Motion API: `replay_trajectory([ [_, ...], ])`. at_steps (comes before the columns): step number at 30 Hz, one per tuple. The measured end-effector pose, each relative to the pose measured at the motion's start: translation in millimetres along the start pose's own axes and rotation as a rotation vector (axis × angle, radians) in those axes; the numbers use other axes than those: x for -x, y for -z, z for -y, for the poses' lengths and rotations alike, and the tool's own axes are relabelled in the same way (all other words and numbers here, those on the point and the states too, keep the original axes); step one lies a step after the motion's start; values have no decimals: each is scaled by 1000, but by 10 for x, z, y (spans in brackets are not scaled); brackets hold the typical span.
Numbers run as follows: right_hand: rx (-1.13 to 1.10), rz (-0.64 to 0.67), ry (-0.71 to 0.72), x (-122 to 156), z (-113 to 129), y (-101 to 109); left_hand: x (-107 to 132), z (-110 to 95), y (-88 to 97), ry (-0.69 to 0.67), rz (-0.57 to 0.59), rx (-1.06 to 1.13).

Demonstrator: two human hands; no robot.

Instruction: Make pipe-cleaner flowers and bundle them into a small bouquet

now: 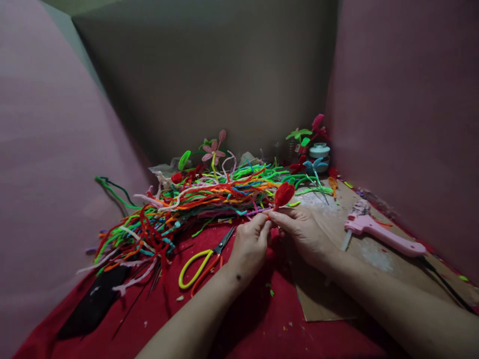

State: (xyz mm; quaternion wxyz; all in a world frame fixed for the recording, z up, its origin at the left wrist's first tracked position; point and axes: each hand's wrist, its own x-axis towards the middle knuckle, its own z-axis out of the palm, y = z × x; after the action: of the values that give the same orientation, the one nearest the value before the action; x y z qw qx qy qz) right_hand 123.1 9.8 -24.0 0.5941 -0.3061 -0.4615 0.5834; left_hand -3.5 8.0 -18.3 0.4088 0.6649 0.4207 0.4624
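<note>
Both my hands meet over the table, their fingertips pinched at the base of a red pipe-cleaner flower bud (283, 195). My left hand (251, 244) is closed around its lower end. My right hand (305, 234) pinches the same spot from the right, thumb on top. The bud points up and to the right, clear of the fingers. Just left of my left hand lie scissors (198, 269) with one yellow and one orange handle loop. A big heap of coloured pipe cleaners (209, 197) spreads behind my hands.
A pink glue gun (389, 238) rests on a cardboard sheet (318, 299) at right, its black cord running off. Finished flowers and a lidded jar (319, 150) stand at the back. A black piece (93, 304) lies left on the red cloth (239, 329). Pink walls flank both sides.
</note>
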Motion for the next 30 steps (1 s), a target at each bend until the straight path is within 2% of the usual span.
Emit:
replay_trajectory([
  [5,-41,55,-49,-1,-11,43,-11,-111,16,268,180,414],
  [9,55,91,-10,5,21,74,-18,-129,59,325,302,666],
  [13,119,100,48,5,62,79,-23,-88,74,363,373,771],
  [17,153,77,65,-3,58,89,-28,-64,65,384,392,762],
  [20,184,29,80,-9,49,89,-25,-75,27,358,331,627],
  [22,215,-10,80,-8,54,78,-14,-77,-13,308,214,438],
  [26,301,-77,102,9,73,39,36,-25,-73,27,-36,-83],
  [28,306,-99,114,21,67,18,64,23,-75,-131,-63,-345],
  [30,307,-112,133,33,53,-1,82,68,-61,-226,-52,-540],
])
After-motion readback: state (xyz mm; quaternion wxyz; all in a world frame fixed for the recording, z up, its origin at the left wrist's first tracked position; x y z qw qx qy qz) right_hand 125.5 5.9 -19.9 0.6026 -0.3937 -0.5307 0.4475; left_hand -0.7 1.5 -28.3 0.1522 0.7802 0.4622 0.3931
